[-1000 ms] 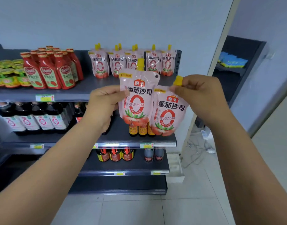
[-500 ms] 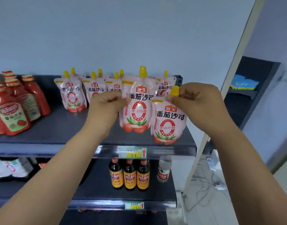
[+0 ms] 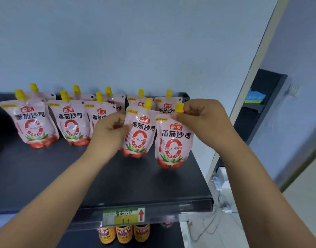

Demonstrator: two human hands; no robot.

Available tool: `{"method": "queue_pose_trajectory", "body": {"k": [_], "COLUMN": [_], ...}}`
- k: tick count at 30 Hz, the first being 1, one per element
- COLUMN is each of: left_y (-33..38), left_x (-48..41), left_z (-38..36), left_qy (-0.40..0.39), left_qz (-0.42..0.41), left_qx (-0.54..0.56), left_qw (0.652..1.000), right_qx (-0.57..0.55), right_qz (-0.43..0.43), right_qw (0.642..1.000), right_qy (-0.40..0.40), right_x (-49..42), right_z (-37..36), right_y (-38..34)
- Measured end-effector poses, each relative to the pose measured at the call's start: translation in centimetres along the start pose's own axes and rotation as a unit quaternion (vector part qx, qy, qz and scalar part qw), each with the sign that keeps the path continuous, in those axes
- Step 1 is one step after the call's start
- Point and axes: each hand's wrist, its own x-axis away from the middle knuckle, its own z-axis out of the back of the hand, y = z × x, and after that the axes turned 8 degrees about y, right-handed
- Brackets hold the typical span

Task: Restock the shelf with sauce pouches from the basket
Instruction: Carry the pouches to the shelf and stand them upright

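Along the back-left of the shelf [image 3: 46, 176] the stocked pouches [image 3: 32, 122] stand upright in two rows, soft-bottomed and close together. The left hand [image 3: 108, 131] pinches the upper left edge of one sauce pouch [image 3: 139, 138], fingers curled tight on the film. It sits just in front of the stocked row, so a sideways nudge from the wrist could, I'd say, tip a neighbour and send the rest over like dominoes.

To its right the second sauce pouch [image 3: 173, 144] hangs from its yellow cap [image 3: 179, 107], which the right hand [image 3: 200, 117] grips between thumb and fingers. Both pouches are over the right half of the shelf, ahead of the stocked ones. Whether their bases already rest on the shelf I can't quite tell from here.

That matters: let go while a base is lifted or tilted, and a pouch this floppy will likely slump forward. The second one is nearer the shelf's right end and front edge, so a fall there could carry it off the shelf altogether. Held by the cap alone, it may also swing as it's set down. The basket isn't in sight.
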Motion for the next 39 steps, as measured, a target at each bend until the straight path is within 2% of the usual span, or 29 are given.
{"method": "queue_pose_trajectory", "body": {"k": [4,7,11,16,21,25,30,34,39], "left_y": [-0.3,-0.7,-0.9,0.4,2.4,3.5,3.8,4.1,5.7], "left_x": [-1.2,-1.6,-2.4,-3.6,-4.9,-6.3,-7.7,-8.0,-8.4], "left_z": [-0.3,-1.1,-2.0,-2.5,-2.9,-2.7,-2.3,-2.4,-2.4], "left_qy": [-0.025,-0.016,0.002,0.016,-0.042,-0.053,-0.071,-0.070,-0.069], "left_qz": [-0.039,-0.052,-0.106,-0.121,-0.156,-0.128,-0.100,-0.125,-0.166], "left_qx": [-0.070,-0.094,-0.204,-0.205,-0.292,-0.332,-0.315,-0.389,-0.497], "left_qw": [0.996,0.994,0.973,0.971,0.942,0.933,0.941,0.910,0.849], "right_qx": [-0.010,-0.008,0.002,0.031,0.014,0.012,0.023,0.030,0.051], "right_qz": [-0.006,0.002,0.000,0.006,0.015,0.024,0.027,0.024,0.013], "right_qw": [1.000,1.000,1.000,0.999,1.000,1.000,0.999,0.999,0.999], "right_qy": [0.001,0.003,0.014,0.014,0.014,0.012,0.018,0.011,0.003], "right_x": [-1.4,-2.3,-3.5,-4.4,-5.0,-5.3,-6.2,-7.1,-8.1], "right_z": [-1.0,-1.8,-2.7,-3.0,-2.4,-1.8,-1.1,-1.2,-2.1], "right_y": [0.2,0.4,0.4,0.8,1.1,1.2,1.8,2.6,3.9]}}
